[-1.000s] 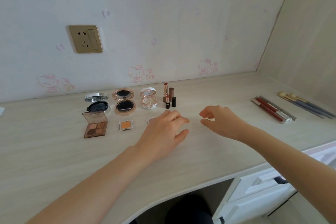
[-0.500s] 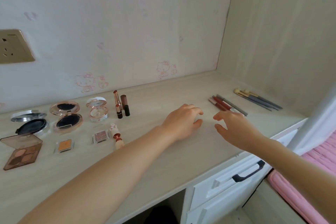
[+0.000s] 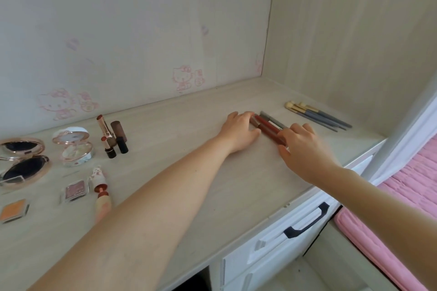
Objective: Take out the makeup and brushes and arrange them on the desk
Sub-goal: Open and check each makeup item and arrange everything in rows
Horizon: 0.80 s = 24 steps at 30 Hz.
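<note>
Several slim lip pencils (image 3: 267,125), red and grey, lie side by side on the pale wood desk (image 3: 201,191), right of centre. My left hand (image 3: 238,131) touches their far ends with its fingertips. At their near ends my right hand (image 3: 305,149) rests its fingertips on them. Neither hand plainly grips them. Blue-handled makeup brushes (image 3: 319,117) lie further right by the side wall. To the left stand open lipsticks (image 3: 111,137), a floral compact (image 3: 73,146) and a gold mirror compact (image 3: 22,160). Nearer me lie a lipstick on its side (image 3: 101,192) and small eyeshadow pans (image 3: 75,190).
A white drawer with a dark handle (image 3: 307,222) sits under the desk's right end. Pink bedding (image 3: 406,196) lies beyond a white post on the right. The back wall and side wall close the desk's far corner.
My view swung to the right. Both hands moved right across the desk, from the small makeup to the lip pencils, and now touch the pencils' two ends.
</note>
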### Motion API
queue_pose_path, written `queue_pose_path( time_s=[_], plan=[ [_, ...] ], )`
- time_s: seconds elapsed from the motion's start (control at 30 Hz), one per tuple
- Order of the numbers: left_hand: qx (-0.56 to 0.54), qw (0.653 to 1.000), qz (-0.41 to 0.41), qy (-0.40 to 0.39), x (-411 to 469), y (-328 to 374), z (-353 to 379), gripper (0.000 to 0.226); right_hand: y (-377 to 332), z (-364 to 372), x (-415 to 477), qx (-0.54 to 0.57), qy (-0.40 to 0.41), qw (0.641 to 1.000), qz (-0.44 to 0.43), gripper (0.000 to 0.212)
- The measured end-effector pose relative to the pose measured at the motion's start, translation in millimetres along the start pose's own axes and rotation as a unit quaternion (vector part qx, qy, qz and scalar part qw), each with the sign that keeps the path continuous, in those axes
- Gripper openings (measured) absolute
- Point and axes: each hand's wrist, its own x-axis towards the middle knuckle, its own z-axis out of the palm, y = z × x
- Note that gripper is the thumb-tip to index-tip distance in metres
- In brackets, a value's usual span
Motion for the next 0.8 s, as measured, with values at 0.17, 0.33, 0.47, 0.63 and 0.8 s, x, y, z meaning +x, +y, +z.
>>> queue_pose_path(
  time_s=[0.17,0.33,0.47,0.63,0.8],
  plan=[
    [-0.033,0.999,-0.001,0.023,3,-1,-1,0.047,-2,0,-2,-0.004,0.013,1.0,0.001,0.027],
    [-0.126,0.989,-0.021,0.075,-8,1,-12,0.043,-9,-5,-7,0.007,0.047,0.999,-0.006,0.027],
    [-0.275,0.949,-0.076,0.135,-21,5,-27,0.032,-23,-16,-10,0.114,0.073,0.991,0.001,0.025],
    [-0.524,0.828,-0.137,0.143,-55,3,-55,0.033,-48,-31,-22,0.215,0.108,0.971,0.001,0.021],
    [-0.624,0.752,-0.166,0.135,-94,-6,-84,0.037,-77,-41,-31,0.271,0.106,0.957,0.012,0.02]
  ],
)
